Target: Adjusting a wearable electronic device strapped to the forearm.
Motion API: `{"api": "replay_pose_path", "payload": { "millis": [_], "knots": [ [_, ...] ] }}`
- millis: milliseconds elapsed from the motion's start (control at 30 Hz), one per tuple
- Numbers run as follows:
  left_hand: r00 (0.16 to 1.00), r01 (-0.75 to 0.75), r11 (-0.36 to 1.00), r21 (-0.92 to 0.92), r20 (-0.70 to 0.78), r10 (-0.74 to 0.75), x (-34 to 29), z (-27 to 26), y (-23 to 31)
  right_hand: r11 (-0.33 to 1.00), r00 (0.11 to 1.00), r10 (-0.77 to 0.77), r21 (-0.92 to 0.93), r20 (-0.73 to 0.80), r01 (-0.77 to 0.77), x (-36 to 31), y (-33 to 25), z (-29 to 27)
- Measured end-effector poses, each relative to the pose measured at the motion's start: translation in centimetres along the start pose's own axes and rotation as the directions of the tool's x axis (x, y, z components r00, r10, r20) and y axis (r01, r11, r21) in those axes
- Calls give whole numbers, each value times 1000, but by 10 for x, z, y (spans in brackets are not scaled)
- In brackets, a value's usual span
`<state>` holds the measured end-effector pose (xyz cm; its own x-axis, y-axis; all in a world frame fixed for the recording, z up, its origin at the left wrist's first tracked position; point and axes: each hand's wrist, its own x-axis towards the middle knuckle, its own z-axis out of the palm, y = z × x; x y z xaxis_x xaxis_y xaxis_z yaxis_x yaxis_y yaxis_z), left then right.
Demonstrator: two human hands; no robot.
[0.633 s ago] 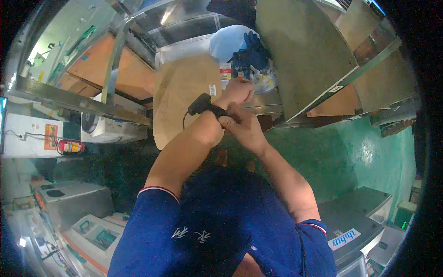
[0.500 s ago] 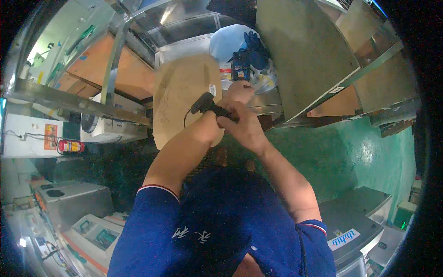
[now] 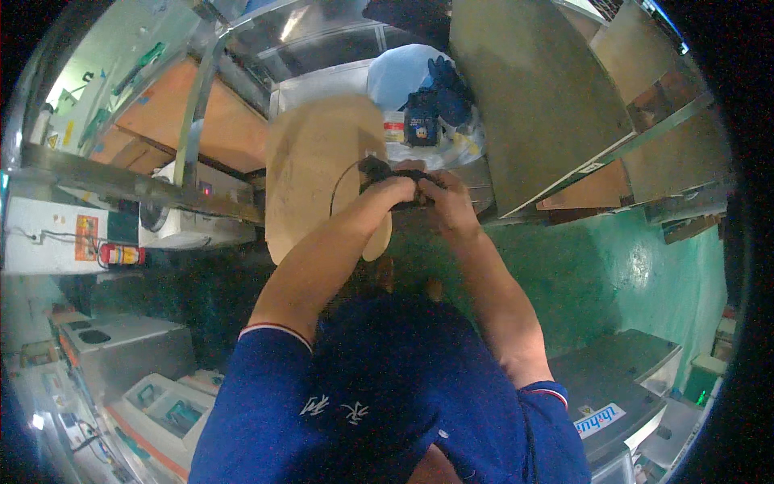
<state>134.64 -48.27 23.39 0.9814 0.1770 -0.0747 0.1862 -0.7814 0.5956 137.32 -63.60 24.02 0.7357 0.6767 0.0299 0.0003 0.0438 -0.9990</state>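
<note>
- Black handheld device (image 3: 401,176) with a thin cord sits between both hands, held out in front of the person over the near edge of a tan wooden board (image 3: 310,173).
- Left hand (image 3: 389,191) has its fingers curled tight over the device's left end; the cord loops down beside the wrist.
- Right hand (image 3: 446,202) wraps the device's right end, fingers bent closed around it, touching the left hand.
- Tan wooden board has rounded corners and lies on a steel worktable (image 3: 322,77); its near end reaches past the table's edge.
- Farther on the table stand a pale blue round container (image 3: 395,73), dark blue gloves (image 3: 439,85) and a small jar (image 3: 394,127), just beyond the hands.
- Green floor (image 3: 613,274) spreads to the right and near the person.
- Red fire extinguisher (image 3: 121,254) stands at the left against white equipment (image 3: 48,238).
- Large brown panels (image 3: 532,97) lean on a metal rack at the right; orange-brown boards (image 3: 210,121) lie at the far left.
- Grey machines (image 3: 121,355) stand at the near left.
</note>
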Motion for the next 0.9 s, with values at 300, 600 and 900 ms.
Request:
{"api": "replay_pose_path", "payload": {
  "millis": [300, 600, 900],
  "knots": [
    [961, 238, 833, -500, 248, -126, -2, -41, 29, 996, 999, 18, 89, 43, -21, 7, -84, 3],
    [960, 271, 248, -930, 242, -142, -53, -87, 61, 998, 979, 65, -38, 195, -58, 8, -132, 23],
    [956, 238, 371, -897, 284, 72, -58, -108, 37, 865, 892, 339, 274, 299, -421, -16, -145, 38]
  ]
}}
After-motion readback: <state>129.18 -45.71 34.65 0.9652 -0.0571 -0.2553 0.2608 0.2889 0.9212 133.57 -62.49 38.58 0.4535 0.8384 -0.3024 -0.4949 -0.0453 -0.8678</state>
